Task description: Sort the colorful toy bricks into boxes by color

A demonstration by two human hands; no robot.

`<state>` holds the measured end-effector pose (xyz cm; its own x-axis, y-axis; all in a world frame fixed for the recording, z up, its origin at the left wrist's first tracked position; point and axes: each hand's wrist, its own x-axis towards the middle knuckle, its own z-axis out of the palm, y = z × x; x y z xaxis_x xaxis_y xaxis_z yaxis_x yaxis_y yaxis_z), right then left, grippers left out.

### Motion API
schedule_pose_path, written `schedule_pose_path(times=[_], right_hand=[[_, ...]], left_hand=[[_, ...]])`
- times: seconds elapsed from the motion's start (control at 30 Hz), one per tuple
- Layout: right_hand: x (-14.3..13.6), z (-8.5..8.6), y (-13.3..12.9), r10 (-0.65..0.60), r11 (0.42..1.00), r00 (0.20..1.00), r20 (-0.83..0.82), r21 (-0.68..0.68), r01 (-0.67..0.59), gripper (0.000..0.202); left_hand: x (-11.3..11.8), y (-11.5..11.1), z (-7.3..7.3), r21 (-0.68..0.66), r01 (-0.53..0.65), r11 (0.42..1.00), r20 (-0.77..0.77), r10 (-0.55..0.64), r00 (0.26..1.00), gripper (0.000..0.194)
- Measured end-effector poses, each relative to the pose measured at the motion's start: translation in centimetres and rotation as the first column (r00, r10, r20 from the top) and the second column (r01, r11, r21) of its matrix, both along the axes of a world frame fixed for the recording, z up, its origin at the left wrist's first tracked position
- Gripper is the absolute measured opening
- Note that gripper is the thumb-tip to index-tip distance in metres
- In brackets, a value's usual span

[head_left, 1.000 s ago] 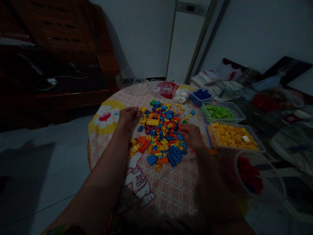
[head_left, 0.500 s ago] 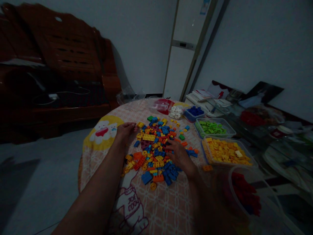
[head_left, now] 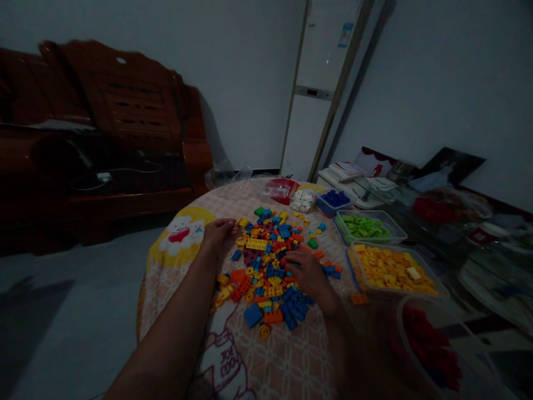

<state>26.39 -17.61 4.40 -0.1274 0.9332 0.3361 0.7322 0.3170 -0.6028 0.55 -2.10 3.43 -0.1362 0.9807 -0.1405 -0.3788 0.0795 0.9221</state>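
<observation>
A mixed pile of toy building bricks in blue, yellow, orange and red is spread over the round table. At its left edge rests my left hand, fingers curled together close to a yellow brick; whatever they may hold is hidden. My right hand reaches into the right side of the pile, its thumb and fingers closed on a small red brick. Between the hands lies a long yellow studded brick on top of dark maroon pieces.
Along the right stand clear tubs of sorted bricks: a blue tub, a green tub, a yellow tub and a round red tub. White bricks sit at the back. A wooden bench stands beyond the table.
My right hand's fingers have drawn closer together, and a red brick now shows at their tips. My left hand stays at the pile's left edge. The camera view has tilted slightly upward.
</observation>
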Motion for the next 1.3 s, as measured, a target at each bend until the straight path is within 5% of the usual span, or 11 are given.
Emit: schedule_pose_path(times=[0.3,0.7,0.83,1.0,1.1,1.2,1.3], right_hand=[[2.5,0.7,0.1,-0.275,0.956,0.957,-0.089,0.079,0.282,0.021],[3.0,0.4,-0.1,-0.38,0.923,0.893,0.243,0.035,0.383,0.019],[2.7,0.0,-0.1,-0.273,0.958,0.931,0.243,-0.017,0.286,0.018],[0.2,0.2,-0.2,-0.005,0.999,0.998,0.057,-0.045,0.007,0.02],[-0.5,0.6,-0.3,0.042,0.999,0.999,-0.017,-0.002,-0.042,0.021],[0.2,0.8,-0.4,-0.121,0.991,0.991,0.051,0.062,0.117,0.024],[1.9,0.9,-0.9,-0.369,0.929,0.903,0.219,0.094,0.357,0.027]], left_hand=[[0.3,-0.3,-0.1,0.012,-0.005,1.0,-0.015,0.005,1.0,0.009],[0.4,-0.5,0.4,-0.009,-0.006,1.0,-0.016,0.006,1.0,0.008],[0.4,-0.5,0.3,-0.002,0.003,1.0,-0.025,-0.003,1.0,0.011],[0.3,-0.4,0.1,0.001,0.009,1.0,-0.028,-0.009,1.0,0.009],[0.3,-0.4,0.2,0.0,0.009,1.0,-0.023,-0.009,1.0,0.01],[0.4,-0.4,0.3,-0.018,0.003,1.0,-0.022,-0.004,1.0,0.01],[0.5,-0.5,0.5,-0.024,-0.005,1.0,-0.017,0.005,1.0,0.011]])
